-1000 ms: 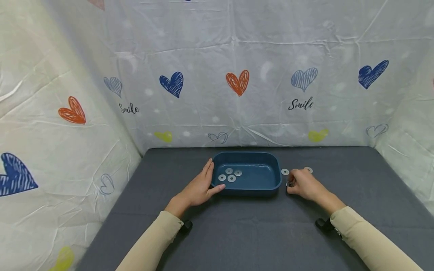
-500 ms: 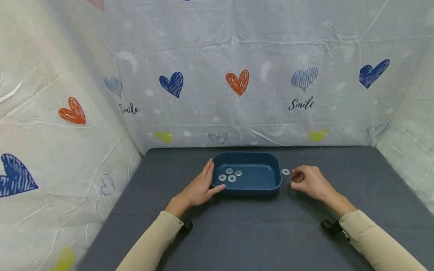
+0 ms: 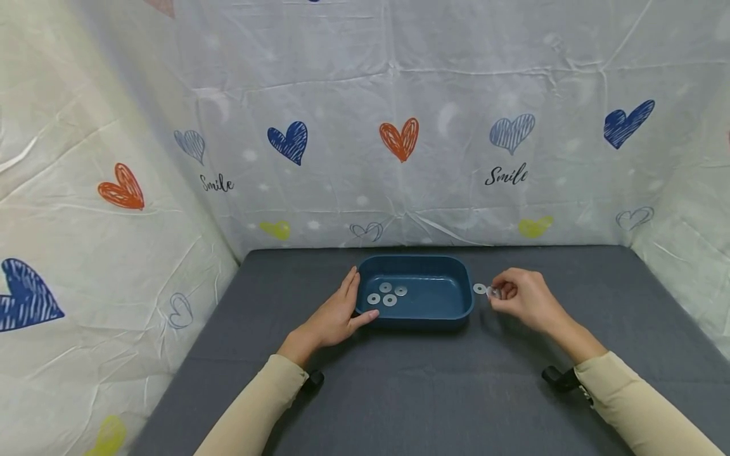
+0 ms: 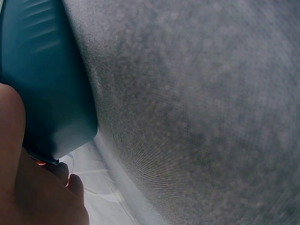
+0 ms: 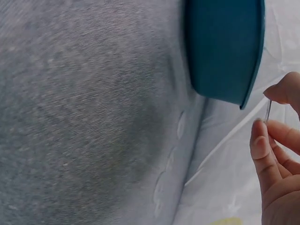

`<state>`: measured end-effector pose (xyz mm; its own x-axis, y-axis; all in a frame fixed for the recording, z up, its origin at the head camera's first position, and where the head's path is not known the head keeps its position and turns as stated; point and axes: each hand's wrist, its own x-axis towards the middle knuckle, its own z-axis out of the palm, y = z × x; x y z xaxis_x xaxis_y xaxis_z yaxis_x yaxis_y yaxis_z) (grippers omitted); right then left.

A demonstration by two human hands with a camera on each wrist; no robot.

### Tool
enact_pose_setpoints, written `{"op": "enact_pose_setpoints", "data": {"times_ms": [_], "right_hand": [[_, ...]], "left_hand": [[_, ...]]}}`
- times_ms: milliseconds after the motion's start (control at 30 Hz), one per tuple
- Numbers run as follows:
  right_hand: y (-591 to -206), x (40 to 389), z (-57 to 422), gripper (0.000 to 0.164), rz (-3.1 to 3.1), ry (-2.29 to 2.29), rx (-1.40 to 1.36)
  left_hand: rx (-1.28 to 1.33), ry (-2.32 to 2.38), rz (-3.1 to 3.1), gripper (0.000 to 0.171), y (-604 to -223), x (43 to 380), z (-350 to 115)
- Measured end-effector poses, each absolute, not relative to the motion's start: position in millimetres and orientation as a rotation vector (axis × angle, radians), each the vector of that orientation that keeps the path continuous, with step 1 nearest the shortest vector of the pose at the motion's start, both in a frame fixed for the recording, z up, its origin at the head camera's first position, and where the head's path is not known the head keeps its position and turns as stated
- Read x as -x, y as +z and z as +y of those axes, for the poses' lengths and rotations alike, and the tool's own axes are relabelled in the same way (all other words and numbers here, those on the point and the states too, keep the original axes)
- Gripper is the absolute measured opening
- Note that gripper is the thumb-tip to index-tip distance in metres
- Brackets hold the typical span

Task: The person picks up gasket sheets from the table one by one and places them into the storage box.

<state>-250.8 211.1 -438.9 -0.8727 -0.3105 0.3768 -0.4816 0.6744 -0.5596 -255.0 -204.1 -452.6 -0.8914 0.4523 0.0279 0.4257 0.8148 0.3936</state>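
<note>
A blue rectangular dish (image 3: 414, 323) stands on the grey cloth, with several flat silver washers (image 3: 390, 300) lying in its left half. My left hand (image 3: 333, 316) holds the dish's left end, fingers along the side wall and thumb at the front rim. Just right of the dish and above the cloth, my right hand (image 3: 527, 301) pinches one washer (image 5: 268, 111) between thumb and fingertips. Another washer (image 3: 479, 289) lies on the cloth between the dish and that hand. In the right wrist view, more loose washers (image 5: 169, 159) show at a low angle; the head view hides them behind the hand.
A grey cloth (image 3: 365, 392) covers the table. Behind it hangs a white curtain (image 3: 342, 190) printed with hearts and lettering, which also closes in the left and right sides.
My right hand has risen from the cloth and shifted slightly right and back, with a washer between its fingertips. My left hand and the dish have stayed in place.
</note>
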Motion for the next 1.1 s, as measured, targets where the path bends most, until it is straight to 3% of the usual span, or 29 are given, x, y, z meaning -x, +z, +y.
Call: {"op": "enact_pose_setpoints", "data": {"times_ms": [1100], "right_hand": [[-426.3, 265.2, 151.0, 0.014, -2.544, 1.085, -0.826]], "left_hand": [[-0.687, 0.618, 2.916, 0.102, -452.3, 255.1, -204.8]]}}
